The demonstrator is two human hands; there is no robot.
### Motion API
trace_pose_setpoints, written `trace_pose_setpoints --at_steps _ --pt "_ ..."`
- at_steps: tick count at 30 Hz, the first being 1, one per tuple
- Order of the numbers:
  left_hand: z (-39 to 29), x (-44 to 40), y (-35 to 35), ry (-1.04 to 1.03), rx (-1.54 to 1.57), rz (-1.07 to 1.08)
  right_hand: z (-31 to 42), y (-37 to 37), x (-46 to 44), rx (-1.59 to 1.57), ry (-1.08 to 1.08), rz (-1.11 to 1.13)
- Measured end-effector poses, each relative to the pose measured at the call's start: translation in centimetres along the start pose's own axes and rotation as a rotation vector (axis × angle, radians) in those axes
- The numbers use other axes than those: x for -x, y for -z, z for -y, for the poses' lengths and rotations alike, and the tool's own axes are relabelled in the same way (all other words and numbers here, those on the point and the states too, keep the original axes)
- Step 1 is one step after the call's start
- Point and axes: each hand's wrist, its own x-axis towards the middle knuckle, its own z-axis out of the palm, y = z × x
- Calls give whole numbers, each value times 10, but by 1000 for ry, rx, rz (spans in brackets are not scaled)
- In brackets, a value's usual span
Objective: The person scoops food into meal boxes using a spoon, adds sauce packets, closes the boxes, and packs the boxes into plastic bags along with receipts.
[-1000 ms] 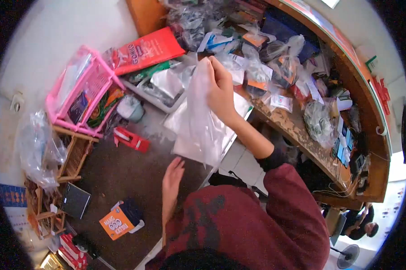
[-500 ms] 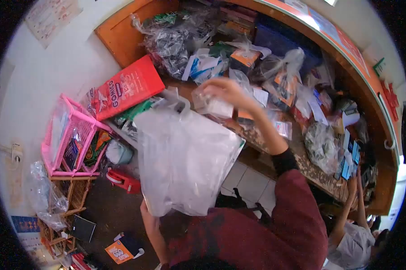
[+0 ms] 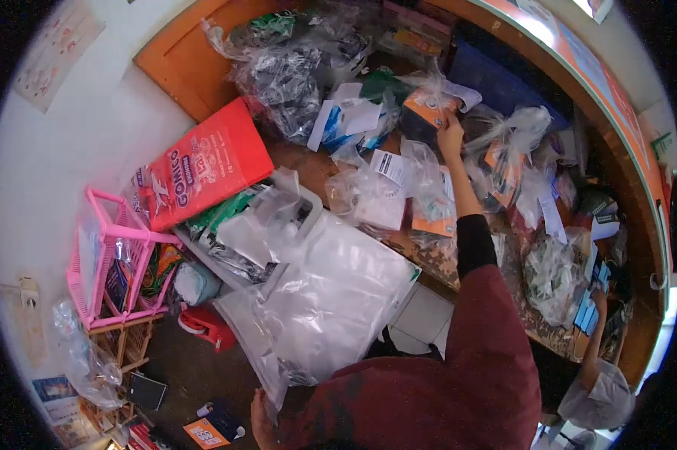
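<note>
My right hand [image 3: 449, 136] reaches to the back shelf, its fingers on an orange and black box [image 3: 427, 106] in clear plastic; whether they grip it is not clear. My left hand [image 3: 260, 420] is low in the view beside the edge of a clear plastic bag [image 3: 278, 375]; its fingers are mostly hidden. Large clear plastic bags [image 3: 331, 292] lie flat between my hands. Just behind them is a grey tray [image 3: 312, 206] with plastic pieces. More bagged boxes [image 3: 383, 202] lie below my right hand.
A red printed bag [image 3: 211, 161], a pink basket [image 3: 121, 232] and a red tape dispenser [image 3: 207, 326] are at the left. An orange box [image 3: 206, 433] lies near the bottom. At the far right, another person [image 3: 597, 397] reaches toward blue items [image 3: 587, 311].
My right hand has moved from the plastic bag over the table to the box on the back shelf. The large bag now lies flat. The other person's arms have shifted at the right.
</note>
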Motion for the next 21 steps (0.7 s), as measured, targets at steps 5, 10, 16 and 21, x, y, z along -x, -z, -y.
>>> trace_pose_setpoints --at_steps 5,10,16,21 --pt "-26 34 -32 20 -151 56 33 4 15 104 22 -107" --pt "10 -14 19 86 -120 87 61 36 -37 424 -46 -233" --pt "6 -5 -11 92 -144 65 5 36 -63 643 283 34" --pt "6 -2 -16 100 -159 58 -11 33 -51 376 225 119"
